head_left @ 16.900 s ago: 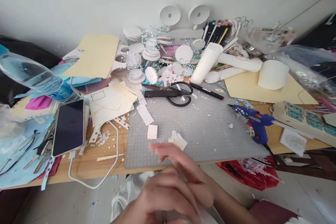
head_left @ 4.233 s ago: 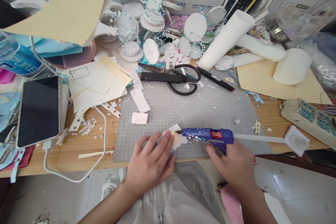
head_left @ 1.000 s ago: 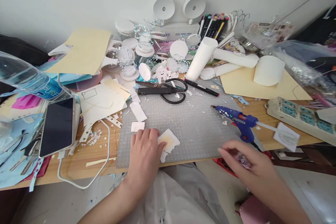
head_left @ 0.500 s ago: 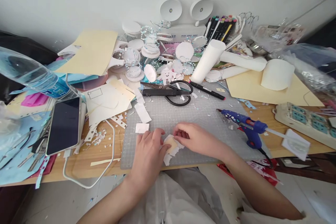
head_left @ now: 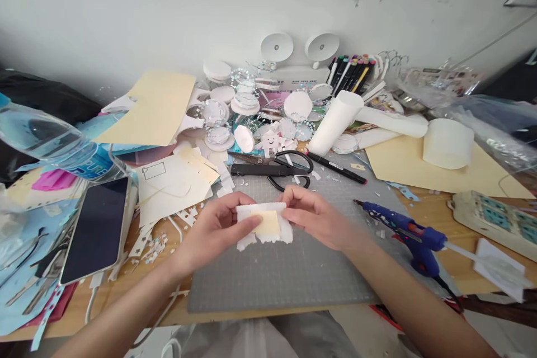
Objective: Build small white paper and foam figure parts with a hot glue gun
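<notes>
Between my two hands, above the grey cutting mat (head_left: 289,279), is a torn-edged piece of white tissue paper (head_left: 286,230) with a small cream card rectangle (head_left: 269,224) lying on it. My left hand (head_left: 224,224) pinches its left side, the thumb pressing on the card. My right hand (head_left: 314,215) grips the upper right corner between thumb and fingers. The lower edge of the tissue is ragged and hangs free. Just beyond my hands lie black-handled scissors (head_left: 296,163), a black utility knife (head_left: 260,170) and a black marker (head_left: 338,168).
A blue glue gun (head_left: 406,229) lies on the right, beside a power strip (head_left: 495,218). At left are a phone (head_left: 94,232), a water bottle (head_left: 54,140) and paper scraps. White rolls (head_left: 335,123), paper discs (head_left: 297,105) and pens (head_left: 352,75) crowd the back.
The tissue and card have been lifted off the mat and held up toward the scissors. Both hands moved forward with them, and the tissue is now spread flatter. The view has tilted up.
</notes>
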A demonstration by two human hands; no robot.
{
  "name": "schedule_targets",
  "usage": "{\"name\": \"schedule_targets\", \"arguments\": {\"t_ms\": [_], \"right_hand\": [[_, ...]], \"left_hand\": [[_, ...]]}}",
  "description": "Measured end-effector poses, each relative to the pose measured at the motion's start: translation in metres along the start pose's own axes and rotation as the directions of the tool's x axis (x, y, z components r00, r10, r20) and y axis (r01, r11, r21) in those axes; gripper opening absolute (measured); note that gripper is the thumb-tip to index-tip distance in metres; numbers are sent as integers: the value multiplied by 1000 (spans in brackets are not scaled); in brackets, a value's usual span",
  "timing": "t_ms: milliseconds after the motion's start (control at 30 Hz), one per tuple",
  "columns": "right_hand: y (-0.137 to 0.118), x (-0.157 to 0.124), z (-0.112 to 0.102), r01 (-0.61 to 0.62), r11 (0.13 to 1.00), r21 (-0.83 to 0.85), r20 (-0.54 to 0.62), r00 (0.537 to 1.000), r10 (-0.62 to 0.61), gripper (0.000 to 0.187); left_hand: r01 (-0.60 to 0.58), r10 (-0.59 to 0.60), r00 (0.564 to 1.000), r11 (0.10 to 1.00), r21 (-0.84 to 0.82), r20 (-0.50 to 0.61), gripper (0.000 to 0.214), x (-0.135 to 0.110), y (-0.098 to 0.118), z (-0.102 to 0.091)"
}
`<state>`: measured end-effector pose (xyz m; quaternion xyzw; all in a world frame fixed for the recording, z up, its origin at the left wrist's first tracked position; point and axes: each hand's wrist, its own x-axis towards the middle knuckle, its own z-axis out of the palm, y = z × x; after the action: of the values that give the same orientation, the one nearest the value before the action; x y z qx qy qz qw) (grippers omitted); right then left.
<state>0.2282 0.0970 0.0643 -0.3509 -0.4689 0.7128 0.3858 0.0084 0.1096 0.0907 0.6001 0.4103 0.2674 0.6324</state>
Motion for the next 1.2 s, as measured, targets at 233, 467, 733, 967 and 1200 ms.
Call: {"name": "schedule_targets", "arguments": {"t_ms": [233,467,733,967,1200], "right_hand": [[20,1,-3,-36,998,55,63,998,32,19],[27,1,0,-84,985,153,62,995,75,17],[27,2,1,-110,982,153,16,994,109,20],[26,0,0,-92,988,124,16,996,91,23],[30,2,0,-63,991,115,42,997,59,18]], "left_hand": [[123,-115,992,964,-235,48,24,6,-19,2],[171,-160,985,916,-363,60,25,6,-29,6],[165,-164,986,923,-347,34,22,7,-40,4],[145,-152,988,932,-333,4,21,7,-42,4],[134,-144,989,947,-292,-15,20,7,-41,4]]}}
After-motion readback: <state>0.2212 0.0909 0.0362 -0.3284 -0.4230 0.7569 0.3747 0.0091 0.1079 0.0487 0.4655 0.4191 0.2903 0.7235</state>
